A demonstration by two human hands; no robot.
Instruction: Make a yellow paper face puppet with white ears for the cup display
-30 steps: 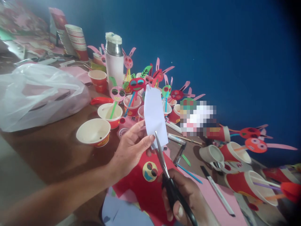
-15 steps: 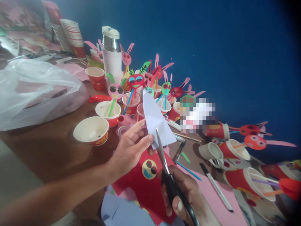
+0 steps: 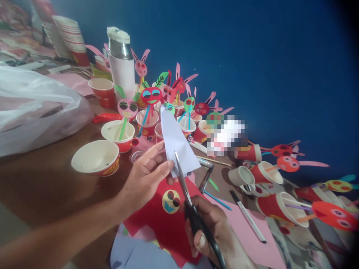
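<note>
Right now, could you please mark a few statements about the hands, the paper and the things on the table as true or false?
1. The left hand holds a piece of white paper. True.
2. The right hand holds a pen. False: it holds black-handled scissors, their blades at the paper's lower edge.
3. A sheet of red paper lies on the table under the hands. True.
4. The metal flask lies on its side. False: it stands upright behind the cups.
5. The white bowl nearest the left hand holds a straw. False: no straw stands in it.
</note>
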